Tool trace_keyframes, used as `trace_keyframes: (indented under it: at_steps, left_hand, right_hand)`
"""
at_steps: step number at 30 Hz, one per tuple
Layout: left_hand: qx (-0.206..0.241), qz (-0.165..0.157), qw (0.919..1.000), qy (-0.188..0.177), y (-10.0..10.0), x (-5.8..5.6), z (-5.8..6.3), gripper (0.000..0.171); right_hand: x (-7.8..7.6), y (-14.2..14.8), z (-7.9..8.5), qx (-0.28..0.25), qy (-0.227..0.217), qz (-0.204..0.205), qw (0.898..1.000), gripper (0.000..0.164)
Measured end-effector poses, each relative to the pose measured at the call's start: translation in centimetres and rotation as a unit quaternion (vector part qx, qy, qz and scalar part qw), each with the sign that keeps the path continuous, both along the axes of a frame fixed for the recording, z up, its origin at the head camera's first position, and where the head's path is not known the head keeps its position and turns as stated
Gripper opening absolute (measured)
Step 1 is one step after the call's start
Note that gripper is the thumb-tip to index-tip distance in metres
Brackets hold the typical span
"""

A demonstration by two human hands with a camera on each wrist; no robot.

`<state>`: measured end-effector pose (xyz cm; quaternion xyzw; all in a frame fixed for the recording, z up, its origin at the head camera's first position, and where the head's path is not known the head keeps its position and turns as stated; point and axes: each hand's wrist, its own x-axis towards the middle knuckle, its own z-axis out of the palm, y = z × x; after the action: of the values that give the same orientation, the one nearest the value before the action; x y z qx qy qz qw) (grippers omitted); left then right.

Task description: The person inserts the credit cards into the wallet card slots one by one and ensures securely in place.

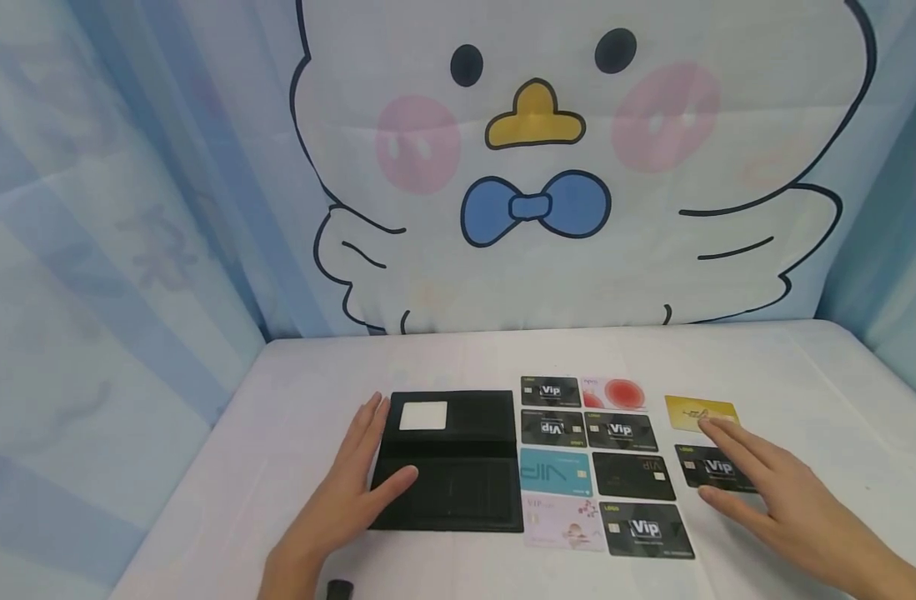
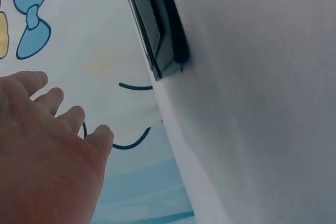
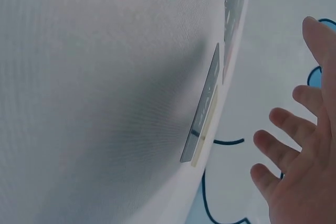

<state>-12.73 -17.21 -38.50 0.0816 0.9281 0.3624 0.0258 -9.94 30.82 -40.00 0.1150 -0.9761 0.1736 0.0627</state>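
Note:
A black wallet lies unfolded on the table, with a white patch in its upper half. At its left edge is my left hand, fingers straight and thumb over the lower half; the head view does not settle whether it touches. My right hand hangs above a gold card and a black Vip card, partly covering both. In the right wrist view that hand is raised off the table with its fingers spread. Neither hand holds anything.
Right of the wallet, several cards lie in two columns, among them a teal card, a pink card, a red-and-white card and a plain black card. A small black object sits at the front. A printed curtain hangs behind the table.

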Motion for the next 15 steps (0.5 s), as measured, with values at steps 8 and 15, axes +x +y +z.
trace_keyframes:
  at_steps: [8, 15]
  left_hand:
    - [0.056, 0.000, 0.9985, 0.001, -0.3, -0.3, -0.6, 0.094]
    - [0.100, 0.003, 0.9950, 0.000, -1.0, -0.5, -1.3, 0.091]
  right_hand:
    - [-0.2, -0.6, -0.1, 0.006, -0.051, -0.010, 0.999, 0.085]
    - [-0.2, -1.1, -0.2, 0.016, -0.073, -0.004, 0.997, 0.087]
